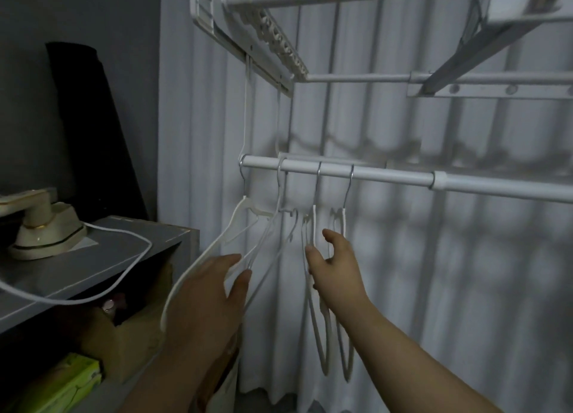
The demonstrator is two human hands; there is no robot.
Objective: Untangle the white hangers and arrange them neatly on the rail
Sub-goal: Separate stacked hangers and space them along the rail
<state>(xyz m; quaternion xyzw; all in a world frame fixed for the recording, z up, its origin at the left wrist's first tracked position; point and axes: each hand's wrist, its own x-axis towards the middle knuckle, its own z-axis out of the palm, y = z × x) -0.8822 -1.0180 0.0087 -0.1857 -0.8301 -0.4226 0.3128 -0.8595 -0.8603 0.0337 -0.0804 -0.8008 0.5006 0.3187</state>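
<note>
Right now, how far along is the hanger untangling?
Partly done. All four hooks sit on the rail, and the two right-hand hangers hang straight, apart. In hand: the left hand touches the two left hangers, which splay and cross; the right hand is at the straight pair, grip unclear. Left: separate and space those two.

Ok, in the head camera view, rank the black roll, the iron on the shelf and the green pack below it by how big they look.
1. black roll: clearly the largest.
2 and 3. iron and green pack: they look about alike, and the frame edge cuts both, so I won't rank them.
</note>
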